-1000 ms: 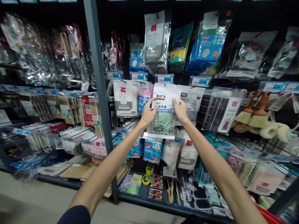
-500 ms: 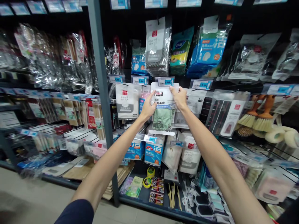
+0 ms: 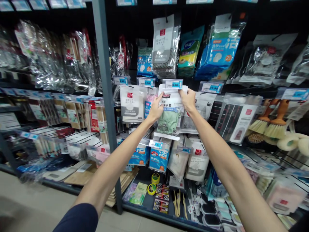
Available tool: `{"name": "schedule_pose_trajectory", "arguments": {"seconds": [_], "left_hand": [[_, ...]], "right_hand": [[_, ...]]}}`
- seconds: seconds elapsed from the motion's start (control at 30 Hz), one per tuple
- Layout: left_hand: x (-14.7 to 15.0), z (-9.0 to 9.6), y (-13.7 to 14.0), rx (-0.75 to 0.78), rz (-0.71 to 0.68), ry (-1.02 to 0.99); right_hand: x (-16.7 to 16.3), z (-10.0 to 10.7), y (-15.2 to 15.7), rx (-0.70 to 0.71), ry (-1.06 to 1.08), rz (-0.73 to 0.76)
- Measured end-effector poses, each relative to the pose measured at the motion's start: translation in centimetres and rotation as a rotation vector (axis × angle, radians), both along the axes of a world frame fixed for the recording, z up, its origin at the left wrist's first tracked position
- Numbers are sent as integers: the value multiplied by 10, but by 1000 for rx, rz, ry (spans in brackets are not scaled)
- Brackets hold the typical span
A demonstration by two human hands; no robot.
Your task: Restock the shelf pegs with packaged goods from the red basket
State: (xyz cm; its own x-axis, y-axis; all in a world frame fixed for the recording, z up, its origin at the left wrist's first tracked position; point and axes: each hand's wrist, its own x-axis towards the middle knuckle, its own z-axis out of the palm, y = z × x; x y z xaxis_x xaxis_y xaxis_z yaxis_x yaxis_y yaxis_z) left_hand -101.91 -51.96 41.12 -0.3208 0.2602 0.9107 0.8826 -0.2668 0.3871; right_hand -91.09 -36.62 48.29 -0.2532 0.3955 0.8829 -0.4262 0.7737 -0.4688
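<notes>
Evidently the household-glove packet (image 3: 168,122), a white pouch with a green panel, is the thing in hand, hanging nearly upright in front of the rack. The left hand (image 3: 156,109) has its grip clamped on the pouch's left edge, a finger laid over the front by the logo; the right hand (image 3: 189,99) has its grip pinched on the upper-right corner. Holding both sides high seems to spread the limp pouch flat, its print facing out. At twelve o'clock the 9.90 price tag (image 3: 173,84) covers part of the top edge, so I cannot tell whether a hook passes through the pouch.

At nine o'clock hangs a white cloth pouch (image 3: 132,106), with a pink glove pack (image 3: 150,100) between; at three o'clock, just beside the right wrist, is a grey-white pouch (image 3: 202,112). All hang face forward, presumably so their labels can be read from the aisle. At six o'clock blue cleaning packs (image 3: 158,158) hang lower. Beneath them, yellow round tins (image 3: 152,188) and wooden-handled brushes (image 3: 178,203) lie on the bottom shelf (image 3: 166,175), probably because they suit lying better than hanging. Farther out, toward three o'clock, hang orange-handled brushes (image 3: 280,120), bristles downward.
</notes>
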Motion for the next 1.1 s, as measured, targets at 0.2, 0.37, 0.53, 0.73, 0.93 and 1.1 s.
{"name": "schedule_pose_trajectory", "arguments": {"seconds": [0.2, 0.37, 0.53, 0.73, 0.93, 1.1], "left_hand": [[-13, -5, 7, -50, 20, -78], [-15, 6, 23, -189, 80, -208], [25, -2, 27, -362, 369, -238], [57, -17, 8, -97, 276, -209], [39, 56, 17, 246, -296, -574], [46, 65, 5, 246, -200, -643]], "right_hand": [[-8, -6, 5, -45, -78, -63], [-21, -9, 13, -23, -138, -278], [-15, -24, 3, 4, -119, -331], [12, -45, -18, 91, 191, -126], [-2, -10, -13, -40, 90, 89], [6, -5, -25, -19, 47, 178]]}}
